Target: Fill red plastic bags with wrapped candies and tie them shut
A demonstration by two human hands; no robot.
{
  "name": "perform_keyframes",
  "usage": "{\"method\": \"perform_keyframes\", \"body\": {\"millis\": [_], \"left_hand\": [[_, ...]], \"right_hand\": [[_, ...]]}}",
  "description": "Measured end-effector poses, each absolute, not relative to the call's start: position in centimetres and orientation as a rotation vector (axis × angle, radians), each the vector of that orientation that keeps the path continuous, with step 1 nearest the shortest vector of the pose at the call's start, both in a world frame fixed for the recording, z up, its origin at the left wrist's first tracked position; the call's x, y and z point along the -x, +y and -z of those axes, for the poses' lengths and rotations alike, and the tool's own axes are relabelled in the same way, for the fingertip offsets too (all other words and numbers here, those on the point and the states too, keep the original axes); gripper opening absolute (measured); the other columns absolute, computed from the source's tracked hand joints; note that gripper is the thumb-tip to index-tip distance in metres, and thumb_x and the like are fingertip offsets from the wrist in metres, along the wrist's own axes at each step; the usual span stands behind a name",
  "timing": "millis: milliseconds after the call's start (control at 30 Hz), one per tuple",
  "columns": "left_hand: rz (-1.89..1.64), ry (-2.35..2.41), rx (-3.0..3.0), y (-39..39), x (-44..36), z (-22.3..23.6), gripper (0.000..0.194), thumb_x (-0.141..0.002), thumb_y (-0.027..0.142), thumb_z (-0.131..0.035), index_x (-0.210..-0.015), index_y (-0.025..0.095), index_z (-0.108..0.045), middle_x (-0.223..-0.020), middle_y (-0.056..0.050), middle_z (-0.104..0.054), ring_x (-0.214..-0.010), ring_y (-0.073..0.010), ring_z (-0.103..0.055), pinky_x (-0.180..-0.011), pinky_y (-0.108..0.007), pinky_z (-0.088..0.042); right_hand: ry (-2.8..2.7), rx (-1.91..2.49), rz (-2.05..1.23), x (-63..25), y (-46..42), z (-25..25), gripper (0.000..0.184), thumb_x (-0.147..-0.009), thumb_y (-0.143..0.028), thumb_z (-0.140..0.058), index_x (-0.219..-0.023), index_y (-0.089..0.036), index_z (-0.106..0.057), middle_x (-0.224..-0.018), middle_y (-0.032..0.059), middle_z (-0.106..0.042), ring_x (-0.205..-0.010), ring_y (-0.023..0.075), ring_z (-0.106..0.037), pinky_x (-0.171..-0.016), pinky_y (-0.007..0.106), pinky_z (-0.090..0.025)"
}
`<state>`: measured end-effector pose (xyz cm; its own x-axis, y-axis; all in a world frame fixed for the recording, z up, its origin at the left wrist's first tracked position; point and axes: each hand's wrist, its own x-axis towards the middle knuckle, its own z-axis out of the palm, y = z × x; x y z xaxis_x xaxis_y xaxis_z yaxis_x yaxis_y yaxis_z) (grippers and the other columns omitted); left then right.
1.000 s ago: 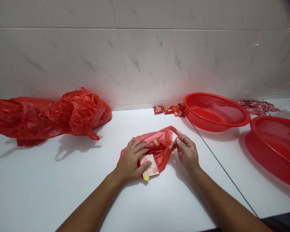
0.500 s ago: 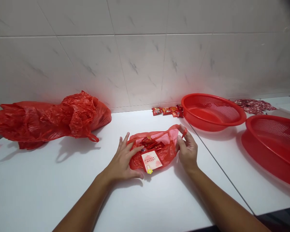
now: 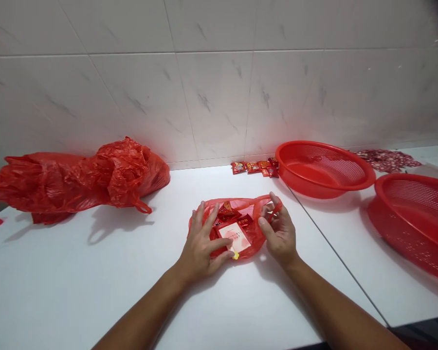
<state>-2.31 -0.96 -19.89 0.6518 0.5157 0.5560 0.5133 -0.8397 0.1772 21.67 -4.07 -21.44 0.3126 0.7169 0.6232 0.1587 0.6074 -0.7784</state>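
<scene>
A small, see-through red plastic bag [image 3: 254,228] lies flat on the white table [image 3: 76,282], with contents showing through it. Inside are a pale pink card [image 3: 235,238] and red-wrapped sweets [image 3: 225,212]. A small yellow flower tag [image 3: 235,254] pokes out by the card's lower edge. My left hand [image 3: 200,248] rests on the bag's left side, fingers spread and holding nothing. My right hand [image 3: 279,231] pinches the bag's red handle [image 3: 272,201] at the right, though its fingers partly hide the handle.
A large crumpled red plastic bag [image 3: 76,184] lies at the left against the marble-look tiled wall [image 3: 211,87]. Small red snack packets [image 3: 255,167] stand at the back. Two red mesh baskets [image 3: 350,150] [image 3: 405,238] and a patterned red wrapper pile [image 3: 385,160] sit at the right, past a table seam [image 3: 336,248].
My left hand has moved from the bag's lower left edge onto the bag, fingers spread. The card has shifted slightly right, and my right hand has curled in more on the handle.
</scene>
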Motion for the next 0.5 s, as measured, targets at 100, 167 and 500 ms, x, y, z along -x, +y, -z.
{"method": "perform_keyframes", "body": {"millis": [100, 167, 500], "left_hand": [[-1.025, 0.922, -2.821, -1.2, 1.6, 20.2, 0.018, -0.093, 0.02, -0.07, -0.079, 0.022, -0.08, -0.18, 0.002, -0.016, -0.165, -0.0456, -0.008, -0.126, -0.076, -0.018], [-1.009, 0.913, -2.814, -1.0, 1.8, 20.2, 0.014, -0.093, 0.024, -0.071, -0.083, 0.022, -0.08, -0.178, -0.002, -0.024, -0.164, -0.0444, -0.011, -0.127, -0.075, -0.017], [-0.723, 0.863, -2.843, -1.4, 2.2, 19.5, 0.011, -0.09, 0.036, -0.075, -0.094, 0.029, -0.082, -0.173, -0.002, -0.036, -0.164, -0.0414, -0.016, -0.129, -0.074, -0.015]], "right_hand": [[-1.33, 0.805, -0.403, -21.3, -4.3, 21.5, 0.065, -0.101, -0.02, -0.06, -0.16, -0.038, -0.044, -0.097, 0.0006, -0.058, -0.082, 0.0143, -0.061, -0.075, 0.03, -0.057], [-1.368, 0.792, -0.389, -21.2, -4.3, 21.6, 0.067, -0.101, -0.018, -0.06, -0.162, -0.039, -0.042, -0.097, 0.0005, -0.059, -0.08, 0.0141, -0.06, -0.072, 0.03, -0.056], [-1.353, 0.856, -0.404, -21.4, -4.5, 21.5, 0.063, -0.101, -0.02, -0.06, -0.16, -0.037, -0.043, -0.098, 0.0008, -0.06, -0.08, 0.0149, -0.062, -0.074, 0.032, -0.058]]}}
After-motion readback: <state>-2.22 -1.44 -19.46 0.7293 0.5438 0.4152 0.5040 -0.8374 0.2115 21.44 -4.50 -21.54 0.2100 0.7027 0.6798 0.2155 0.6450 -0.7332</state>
